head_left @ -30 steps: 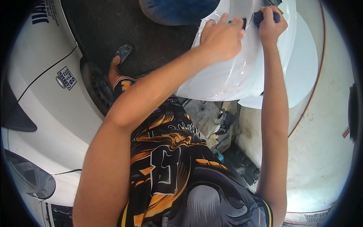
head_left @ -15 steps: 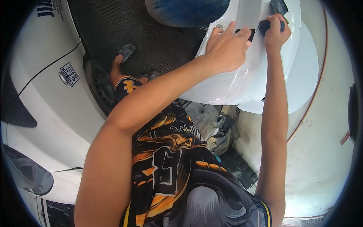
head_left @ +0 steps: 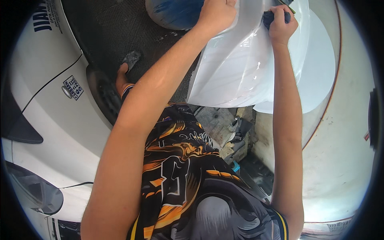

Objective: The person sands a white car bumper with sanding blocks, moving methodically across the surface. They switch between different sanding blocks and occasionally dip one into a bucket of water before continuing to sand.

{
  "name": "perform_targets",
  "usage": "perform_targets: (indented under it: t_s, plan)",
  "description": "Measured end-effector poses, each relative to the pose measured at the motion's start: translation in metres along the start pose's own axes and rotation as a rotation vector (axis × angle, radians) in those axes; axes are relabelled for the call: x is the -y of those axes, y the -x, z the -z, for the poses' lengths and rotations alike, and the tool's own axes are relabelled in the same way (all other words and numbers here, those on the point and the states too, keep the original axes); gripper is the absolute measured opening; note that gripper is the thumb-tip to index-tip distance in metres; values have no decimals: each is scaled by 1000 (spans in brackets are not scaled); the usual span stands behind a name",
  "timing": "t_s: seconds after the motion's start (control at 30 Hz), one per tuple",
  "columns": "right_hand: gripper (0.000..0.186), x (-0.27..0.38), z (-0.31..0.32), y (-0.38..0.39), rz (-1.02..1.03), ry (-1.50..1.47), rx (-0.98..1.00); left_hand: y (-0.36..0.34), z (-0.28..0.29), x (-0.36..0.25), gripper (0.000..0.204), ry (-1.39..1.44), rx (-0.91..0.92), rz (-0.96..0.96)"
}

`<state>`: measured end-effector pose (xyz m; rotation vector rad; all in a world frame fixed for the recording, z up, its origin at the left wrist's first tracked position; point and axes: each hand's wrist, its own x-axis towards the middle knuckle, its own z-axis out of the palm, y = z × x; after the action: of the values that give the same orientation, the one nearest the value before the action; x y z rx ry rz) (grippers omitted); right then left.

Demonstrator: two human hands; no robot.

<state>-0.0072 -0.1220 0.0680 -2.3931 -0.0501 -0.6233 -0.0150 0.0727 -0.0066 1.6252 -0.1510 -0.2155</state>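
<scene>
My left hand (head_left: 217,15) is at the top edge, over the inner border of a glossy white curved panel (head_left: 236,76); its fingers are mostly hidden, so their grip is unclear. To its right, my right hand (head_left: 283,29) grips a dark grey, crumpled-looking pad (head_left: 268,19) against the same panel. A thin olive strip with darker material lies just beyond that hand, partly cut off by the frame. A second, smoother white piece (head_left: 322,64) sits beneath the panel's right side.
A white vehicle (head_left: 48,112) with a dark tyre (head_left: 102,92) flanks me on the left. An off-white curved body (head_left: 336,160) is on my right. A scuffed blue round object (head_left: 174,12) sits on dark textured flooring (head_left: 100,28); cluttered grey pieces (head_left: 216,120) lie below the panel.
My left hand has moved up and left toward the top edge, and the black piece under it is out of sight. My right hand has shifted up slightly since the middle frame.
</scene>
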Motion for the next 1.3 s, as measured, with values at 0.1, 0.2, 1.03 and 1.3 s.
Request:
perform_targets:
  t_s: [0.1, 0.2, 1.03, 1.3]
  plan:
    - [20, 2, -3, 0, -12, -57, -37, 33, -23, -7, 42, 210, 16, -90]
    - [20, 0, -3, -2, 18, -75, -26, 88, -39, -2, 42, 143, -62, -247]
    - [20, -4, -2, -5, 20, -65, 6, 69, -38, 11, 45, 45, 53, -173]
    - [18, -2, -2, -3, 15, -66, 15, 96, -19, 4, 44, 70, 106, -369]
